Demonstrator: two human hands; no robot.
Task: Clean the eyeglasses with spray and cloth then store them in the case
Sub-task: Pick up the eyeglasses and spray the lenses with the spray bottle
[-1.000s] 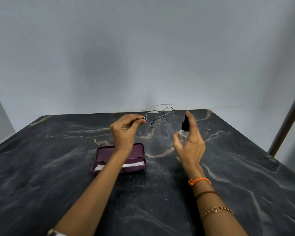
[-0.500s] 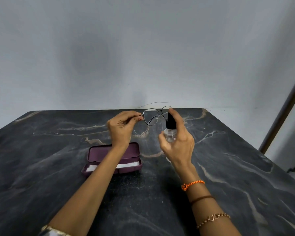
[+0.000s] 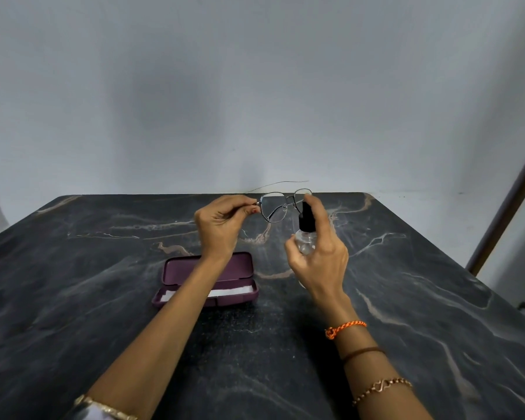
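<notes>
My left hand (image 3: 222,225) pinches the left hinge of thin metal-framed eyeglasses (image 3: 275,207), holding them up above the table with the temples unfolded. My right hand (image 3: 319,253) grips a small clear spray bottle (image 3: 306,237) with a black nozzle, forefinger on top, right beside the right lens. The purple glasses case (image 3: 240,265) lies open on the table under my left forearm, with a white cloth (image 3: 235,291) lying in its lower half.
The dark marble table (image 3: 103,298) stretches across the view, its back edge close to a plain grey wall. A brown post (image 3: 503,219) leans past the table's right corner.
My right hand has brought the spray bottle leftward, from well right of the glasses to right beside the right lens. My left hand keeps holding the glasses in about the same place.
</notes>
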